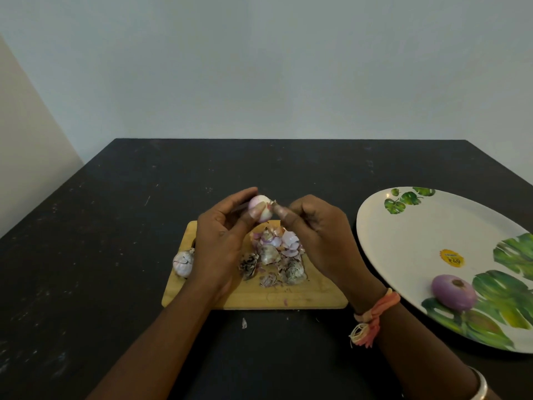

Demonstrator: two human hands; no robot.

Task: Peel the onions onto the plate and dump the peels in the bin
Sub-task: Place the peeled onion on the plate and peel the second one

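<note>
Head view is showing the left hand (pixel 222 243) gripping a half-stripped onion (pixel 259 207) between thumb and fingers, while the right hand (pixel 314 226) is pinching a flap of skin at its tip, just above the peels (pixel 277 255) heaped on the chopping board (pixel 302 295). Pulling along the bulb while turning it should strip it cleanly, I'd judge. An unpeeled onion (pixel 183 262) is lying at the board's left edge. A peeled onion (pixel 452 291) is sitting on the plate (pixel 403 241) at the table's (pixel 115 226) right edge.

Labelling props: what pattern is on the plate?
The plate is white with green leaf prints and a yellow sticker; head view.
</note>
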